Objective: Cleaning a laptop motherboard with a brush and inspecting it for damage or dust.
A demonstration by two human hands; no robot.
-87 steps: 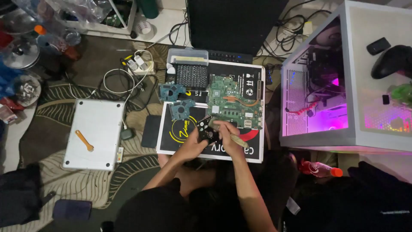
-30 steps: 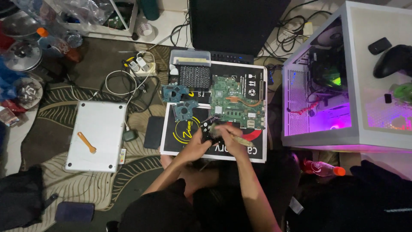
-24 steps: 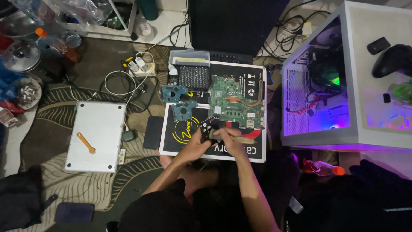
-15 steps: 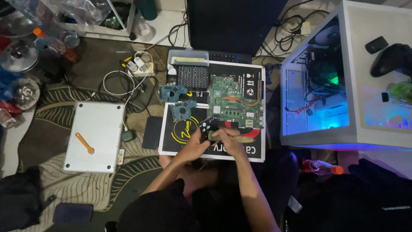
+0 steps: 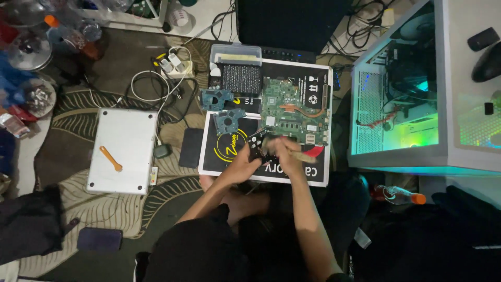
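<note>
My left hand (image 5: 245,163) grips a small black part (image 5: 257,148), perhaps a fan, over a black printed cardboard box (image 5: 229,154) that lies flat on the floor. My right hand (image 5: 284,151) is blurred and closed around a thin brush-like tool with a light handle (image 5: 305,154), working on that black part. Just beyond my hands a green laptop motherboard (image 5: 292,109) rests on the box. Two small blue circuit boards (image 5: 225,109) lie at the box's far left corner.
A silver laptop base (image 5: 121,151) with an orange pry tool (image 5: 111,158) lies at left. A black dotted pad (image 5: 241,78), cables and a power strip (image 5: 172,65) sit beyond. A lit white computer case (image 5: 402,99) stands at right. A bottle (image 5: 399,194) lies nearby.
My hands stay together on the small black part; the right hand shifts slightly back and forth. The lights in the computer case change colour from pink to blue-green.
</note>
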